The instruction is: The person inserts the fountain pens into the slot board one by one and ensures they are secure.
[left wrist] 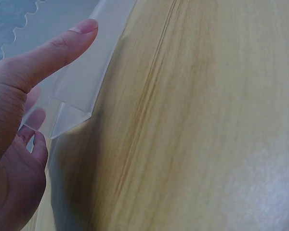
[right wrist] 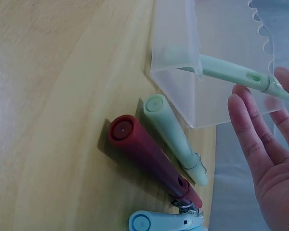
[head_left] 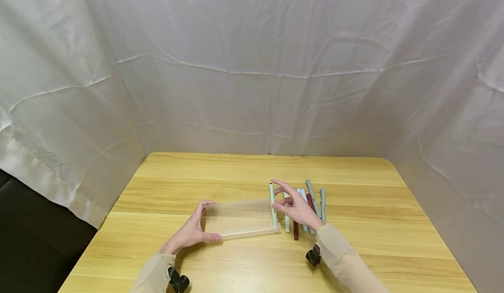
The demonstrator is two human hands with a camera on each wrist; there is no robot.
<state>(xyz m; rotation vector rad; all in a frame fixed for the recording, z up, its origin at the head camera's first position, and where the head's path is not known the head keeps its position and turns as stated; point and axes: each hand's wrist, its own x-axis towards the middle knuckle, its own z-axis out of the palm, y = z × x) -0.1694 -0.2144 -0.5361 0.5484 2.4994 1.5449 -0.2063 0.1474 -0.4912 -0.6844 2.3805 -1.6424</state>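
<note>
A translucent plastic pen tray (head_left: 238,218) with scalloped notches along its walls is held by my left hand (head_left: 191,231) at its left end. The thumb lies on the near wall and the fingers reach the far one. My right hand (head_left: 298,208) pinches a light green pen (right wrist: 229,72) near one end, at the tray's right end. The pen lies crosswise, its other end inside the near wall. Just right of the tray, a second light green pen (right wrist: 168,134) and a dark red pen (right wrist: 151,161) lie on the table, beside a light blue pen (right wrist: 156,220).
More pens lie under and beyond the right hand, among them a grey-green pen (head_left: 323,201) at the far right. The wooden table (head_left: 252,266) is bounded by a pale curtain (head_left: 252,109) behind. A dark surface (head_left: 31,223) shows at the lower left.
</note>
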